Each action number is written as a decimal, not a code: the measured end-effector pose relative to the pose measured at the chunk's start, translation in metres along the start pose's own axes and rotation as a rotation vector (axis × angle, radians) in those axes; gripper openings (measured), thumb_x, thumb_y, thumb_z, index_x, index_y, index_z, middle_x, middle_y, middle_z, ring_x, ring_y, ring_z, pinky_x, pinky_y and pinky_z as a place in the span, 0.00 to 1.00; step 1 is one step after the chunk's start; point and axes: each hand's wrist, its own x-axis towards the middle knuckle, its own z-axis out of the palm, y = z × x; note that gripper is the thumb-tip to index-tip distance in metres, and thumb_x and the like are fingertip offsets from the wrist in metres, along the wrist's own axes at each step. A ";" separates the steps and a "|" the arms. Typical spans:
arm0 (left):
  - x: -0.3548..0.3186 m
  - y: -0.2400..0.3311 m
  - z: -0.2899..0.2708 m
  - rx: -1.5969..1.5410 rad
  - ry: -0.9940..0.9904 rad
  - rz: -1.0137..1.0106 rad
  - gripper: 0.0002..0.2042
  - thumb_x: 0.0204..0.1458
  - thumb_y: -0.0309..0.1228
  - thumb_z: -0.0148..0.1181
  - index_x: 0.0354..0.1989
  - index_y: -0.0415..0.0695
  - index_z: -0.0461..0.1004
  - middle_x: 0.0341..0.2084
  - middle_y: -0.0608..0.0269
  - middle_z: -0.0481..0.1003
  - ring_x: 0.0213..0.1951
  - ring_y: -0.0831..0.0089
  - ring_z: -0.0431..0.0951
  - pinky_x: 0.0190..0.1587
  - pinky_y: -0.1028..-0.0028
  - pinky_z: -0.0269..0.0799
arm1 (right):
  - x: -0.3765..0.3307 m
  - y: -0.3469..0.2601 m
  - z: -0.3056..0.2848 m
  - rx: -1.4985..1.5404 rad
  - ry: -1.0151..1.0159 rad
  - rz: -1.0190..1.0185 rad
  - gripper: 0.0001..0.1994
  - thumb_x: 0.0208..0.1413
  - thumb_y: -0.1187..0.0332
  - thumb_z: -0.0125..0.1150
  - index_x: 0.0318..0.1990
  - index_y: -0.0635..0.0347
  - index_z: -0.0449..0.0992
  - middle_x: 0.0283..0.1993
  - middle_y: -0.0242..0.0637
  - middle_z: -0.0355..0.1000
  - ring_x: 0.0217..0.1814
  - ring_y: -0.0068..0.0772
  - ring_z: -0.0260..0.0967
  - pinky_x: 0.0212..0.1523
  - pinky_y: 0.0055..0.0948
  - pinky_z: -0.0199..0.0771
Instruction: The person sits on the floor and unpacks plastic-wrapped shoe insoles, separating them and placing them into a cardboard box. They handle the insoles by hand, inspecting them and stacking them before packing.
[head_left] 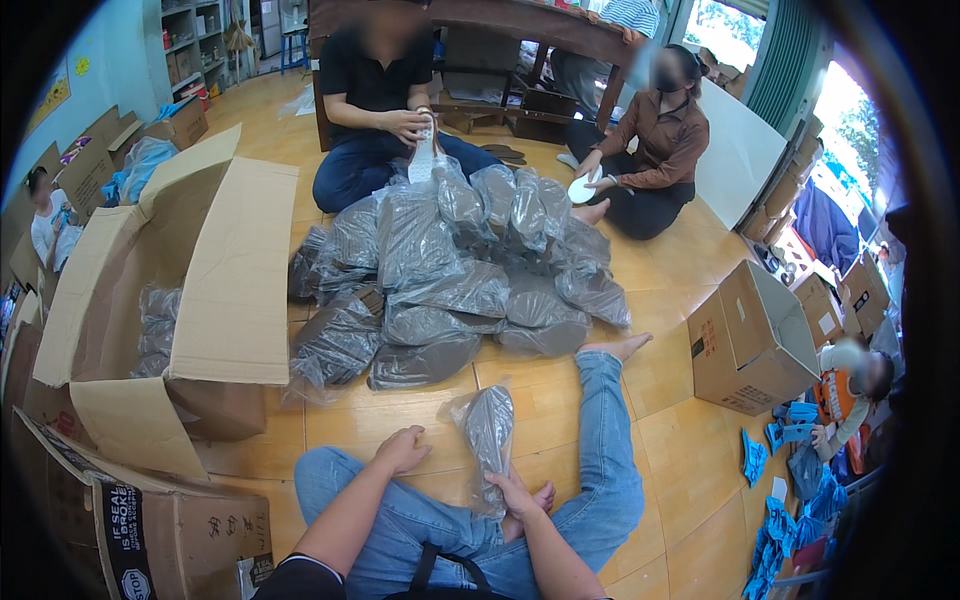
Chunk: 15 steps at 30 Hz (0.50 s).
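My right hand grips the lower end of a clear plastic bag of grey-brown shoe soles, held upright between my legs above the floor. To its left, my left hand holds nothing; its fingers reach forward, apart from the bag, near my bent left knee. Ahead of my feet lies a big pile of similar bagged soles, stacked loosely on the floor.
A tall open carton with some bagged items inside stands on the left, another carton nearer me. A smaller open carton is right. Behind the pile sit a person in black and one in brown, holding a white sole.
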 end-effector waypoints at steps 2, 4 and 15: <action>0.000 -0.001 0.001 -0.003 0.003 0.003 0.29 0.50 0.45 0.58 0.58 0.42 0.66 0.48 0.48 0.73 0.51 0.55 0.73 0.53 0.62 0.68 | 0.000 0.001 0.000 -0.010 0.004 -0.005 0.38 0.52 0.69 0.60 0.69 0.62 0.49 0.61 0.40 0.63 0.59 0.32 0.62 0.58 0.28 0.62; 0.000 -0.001 0.001 -0.002 0.002 -0.008 0.29 0.50 0.44 0.58 0.58 0.42 0.66 0.48 0.48 0.73 0.51 0.55 0.73 0.53 0.62 0.68 | 0.000 0.002 -0.001 -0.018 0.001 -0.048 0.38 0.52 0.69 0.60 0.69 0.62 0.49 0.61 0.40 0.63 0.60 0.33 0.61 0.59 0.28 0.62; -0.003 0.004 -0.003 -0.013 -0.004 -0.008 0.28 0.51 0.44 0.58 0.59 0.42 0.66 0.48 0.48 0.73 0.51 0.55 0.73 0.53 0.62 0.68 | -0.001 0.000 0.000 -0.005 0.001 0.011 0.37 0.52 0.69 0.60 0.69 0.62 0.51 0.61 0.38 0.63 0.59 0.31 0.62 0.58 0.28 0.62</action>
